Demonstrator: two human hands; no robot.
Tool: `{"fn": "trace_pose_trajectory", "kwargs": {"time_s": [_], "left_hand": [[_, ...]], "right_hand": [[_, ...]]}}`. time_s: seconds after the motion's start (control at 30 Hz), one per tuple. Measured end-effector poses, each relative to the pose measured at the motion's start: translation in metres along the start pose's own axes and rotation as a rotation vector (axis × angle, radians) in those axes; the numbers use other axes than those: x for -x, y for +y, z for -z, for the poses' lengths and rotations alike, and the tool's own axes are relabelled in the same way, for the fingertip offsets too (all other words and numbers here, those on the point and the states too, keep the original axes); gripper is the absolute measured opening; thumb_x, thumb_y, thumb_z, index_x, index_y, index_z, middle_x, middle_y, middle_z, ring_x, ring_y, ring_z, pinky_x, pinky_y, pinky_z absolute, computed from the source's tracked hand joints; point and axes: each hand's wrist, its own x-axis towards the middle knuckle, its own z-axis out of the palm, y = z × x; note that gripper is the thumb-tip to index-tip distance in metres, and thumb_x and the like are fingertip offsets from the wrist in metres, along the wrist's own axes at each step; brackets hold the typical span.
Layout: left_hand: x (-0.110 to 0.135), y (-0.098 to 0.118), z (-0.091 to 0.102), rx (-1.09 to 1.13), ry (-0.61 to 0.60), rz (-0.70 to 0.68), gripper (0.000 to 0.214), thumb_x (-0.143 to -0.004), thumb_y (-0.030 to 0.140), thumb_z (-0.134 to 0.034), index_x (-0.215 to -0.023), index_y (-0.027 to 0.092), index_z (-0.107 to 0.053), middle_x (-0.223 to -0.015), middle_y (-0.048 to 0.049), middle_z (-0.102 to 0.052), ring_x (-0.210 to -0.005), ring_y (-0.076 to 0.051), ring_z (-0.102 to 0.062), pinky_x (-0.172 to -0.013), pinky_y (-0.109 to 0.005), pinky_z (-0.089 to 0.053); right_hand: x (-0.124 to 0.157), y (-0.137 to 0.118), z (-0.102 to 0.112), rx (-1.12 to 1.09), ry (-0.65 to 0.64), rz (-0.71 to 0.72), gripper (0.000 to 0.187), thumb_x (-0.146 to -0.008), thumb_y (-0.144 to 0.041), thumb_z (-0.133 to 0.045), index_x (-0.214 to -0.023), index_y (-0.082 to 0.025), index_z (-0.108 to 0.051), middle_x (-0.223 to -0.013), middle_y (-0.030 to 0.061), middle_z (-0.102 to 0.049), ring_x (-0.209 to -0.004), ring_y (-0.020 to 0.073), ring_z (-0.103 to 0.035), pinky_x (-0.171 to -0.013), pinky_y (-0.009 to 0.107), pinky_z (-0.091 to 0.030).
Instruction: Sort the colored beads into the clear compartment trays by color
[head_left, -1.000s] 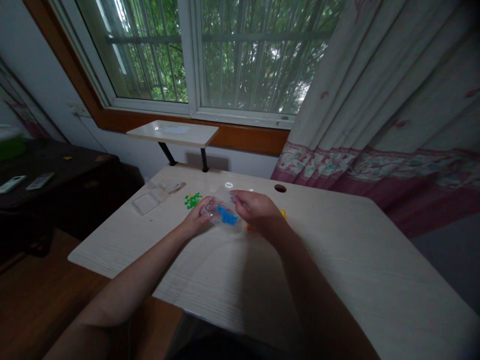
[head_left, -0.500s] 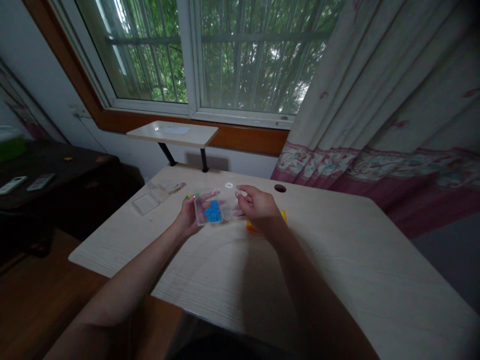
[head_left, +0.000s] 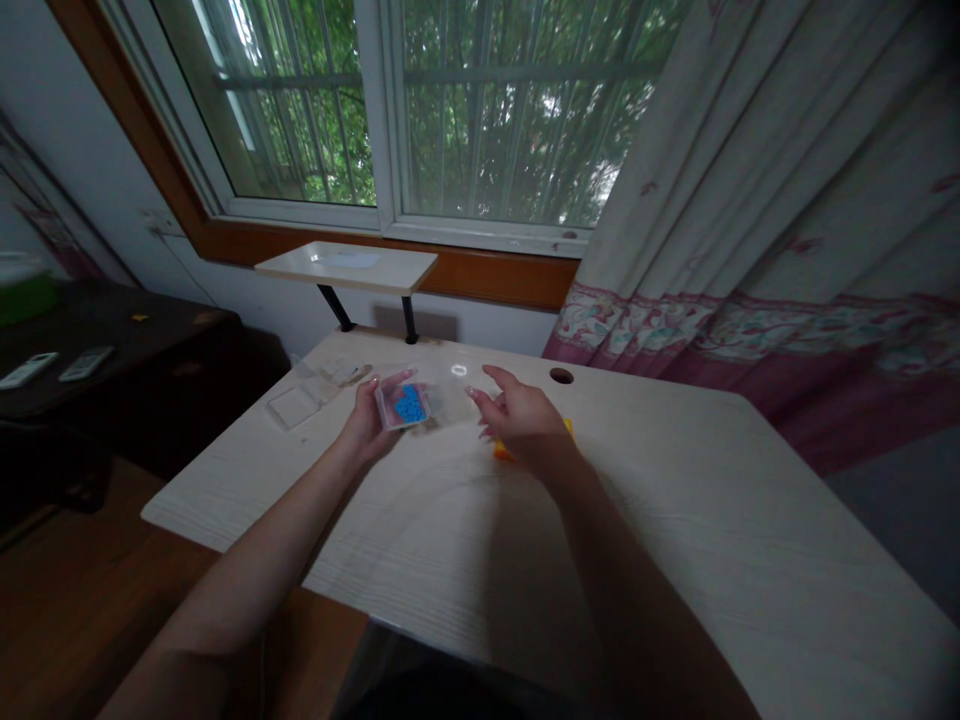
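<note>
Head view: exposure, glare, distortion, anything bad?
Head view: backlit by the window, indoors dim; dark cabinet at left nearly black; small glare spot on the table; wide-angle bends the window frame; clear box of blue pieces in the left hand readable but soft.

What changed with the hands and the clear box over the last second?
The right hand let go of the clear box of blue pieces and now stays open beside it. The left hand alone holds the box, carried leftward and slightly up. The orange piece and the clear trays on the table stayed put.
</note>
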Motion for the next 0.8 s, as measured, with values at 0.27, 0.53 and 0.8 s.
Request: {"fn": "trace_pose_trajectory", "kwargs": {"time_s": [0.27, 0.53, 0.8], "left_hand": [[-0.025, 0.027, 0.043, -0.059, 0.399, -0.354, 0.032, -0.084, 0.041, -0.056, -0.109, 0.021, -0.06, -0.104, -0.0067, -0.07, -0.093, -0.019, -0.069, -0.082, -0.033, -0.056], [-0.041, 0.014, 0.073, -0.399, 0.443, -0.461, 0.038, -0.074, 0.03, -0.07, -0.11, 0.024, -0.059, -0.104, -0.004, -0.07, -0.095, -0.017, -0.068, -0.081, -0.031, -0.054], [-0.042, 0.004, 0.081, -0.611, 0.341, -0.488, 0.049, -0.072, 0.032, -0.074, -0.118, 0.029, -0.058, -0.113, -0.0036, -0.069, -0.109, -0.02, -0.064, -0.1, -0.043, -0.047]], "right_hand": [[0.0, 0.016, 0.019, -0.185, 0.036, 0.019, 0.049, -0.093, -0.048, -0.051, -0.132, -0.02, -0.054, -0.07, 0.0019, -0.074, -0.07, 0.0176, -0.072, -0.064, 0.025, -0.051], [0.003, 0.031, 0.039, -0.311, 0.14, 0.006, 0.052, -0.09, -0.049, -0.055, -0.134, -0.02, -0.054, -0.071, 0.003, -0.073, -0.065, 0.0174, -0.072, -0.064, 0.027, -0.056], [0.012, 0.039, 0.067, -0.519, 0.208, -0.058, 0.058, -0.087, -0.047, -0.062, -0.137, -0.019, -0.051, -0.073, 0.005, -0.072, -0.065, 0.02, -0.072, -0.057, 0.029, -0.06]]}}
